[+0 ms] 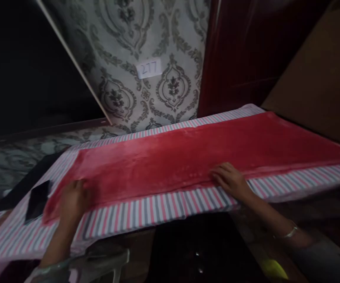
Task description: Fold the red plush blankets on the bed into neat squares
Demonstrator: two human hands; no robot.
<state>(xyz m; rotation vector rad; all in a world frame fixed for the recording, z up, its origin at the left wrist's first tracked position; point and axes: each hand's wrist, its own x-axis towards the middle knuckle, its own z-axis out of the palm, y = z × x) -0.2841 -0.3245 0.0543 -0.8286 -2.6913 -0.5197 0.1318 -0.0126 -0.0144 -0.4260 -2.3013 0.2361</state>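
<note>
A long red cloth [164,157] with a soft, fleecy look lies spread lengthwise over a striped cover [155,210]. Near the cloth's left end, my left hand [74,198] rests at its front part. Its fingers are blurred, so their grip cannot be made out. My right hand [230,180] touches the front edge of the red cloth right of the middle, fingers extended and somewhat apart on the fabric. Faint creases run along the front edge between the two hands.
A black phone [37,201] lies on the striped cover at the left. Behind stands a patterned wall [146,94] with a paper label [149,68] reading 277. A dark red panel [240,59] and a brown board [320,78] border the right side.
</note>
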